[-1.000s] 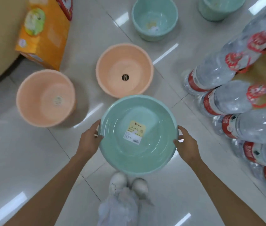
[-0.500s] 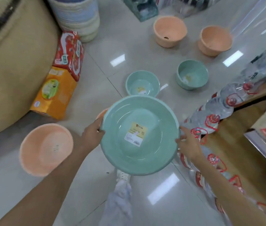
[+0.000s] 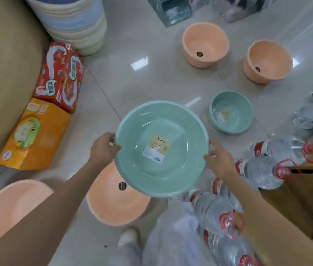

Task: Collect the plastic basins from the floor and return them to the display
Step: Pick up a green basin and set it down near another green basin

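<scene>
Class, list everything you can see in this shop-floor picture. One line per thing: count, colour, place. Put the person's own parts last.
Held basin: one, green, labelled inside, gripped at both rims, above the floor.
Small basin: one, green, on the floor, right of centre.
Peach basins: four on the floor; two far right, one under the held basin, one lower left.
Stacked basins: pale blue and cream, top left; count unclear.
Packs: one red, one orange, left.
Water bottles: several, clear with red labels, right.
Floor: pale glossy tiles.
Shoe: white, bottom centre.
Left hand: on the left rim.
Right hand: on the right rim.
</scene>
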